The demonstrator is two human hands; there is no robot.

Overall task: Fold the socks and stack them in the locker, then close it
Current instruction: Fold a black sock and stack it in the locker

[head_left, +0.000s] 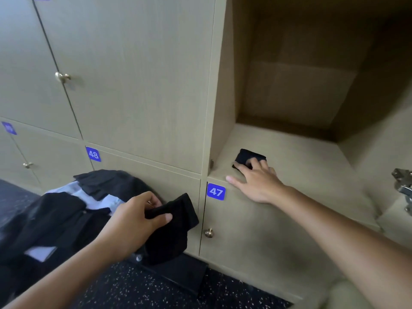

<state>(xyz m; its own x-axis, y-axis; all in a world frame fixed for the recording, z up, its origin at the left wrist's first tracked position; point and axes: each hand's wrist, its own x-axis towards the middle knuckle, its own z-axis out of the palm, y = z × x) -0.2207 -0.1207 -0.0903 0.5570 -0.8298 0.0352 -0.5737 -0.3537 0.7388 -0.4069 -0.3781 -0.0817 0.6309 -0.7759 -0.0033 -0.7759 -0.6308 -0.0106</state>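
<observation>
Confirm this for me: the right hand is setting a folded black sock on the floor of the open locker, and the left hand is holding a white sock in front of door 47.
One detail is wrong: the sock that the left hand grips is black, not white, as the head view shows. The rest stands: the right hand rests on a folded black sock on the floor of the open locker, and the left hand is beside door 47.

Two bare forearms enter from the lower edge. No sleeves, gloves, watch, or rings are visible. Left hand (138, 221) and right hand (258, 184) have short, unpainted fingernails.
</observation>
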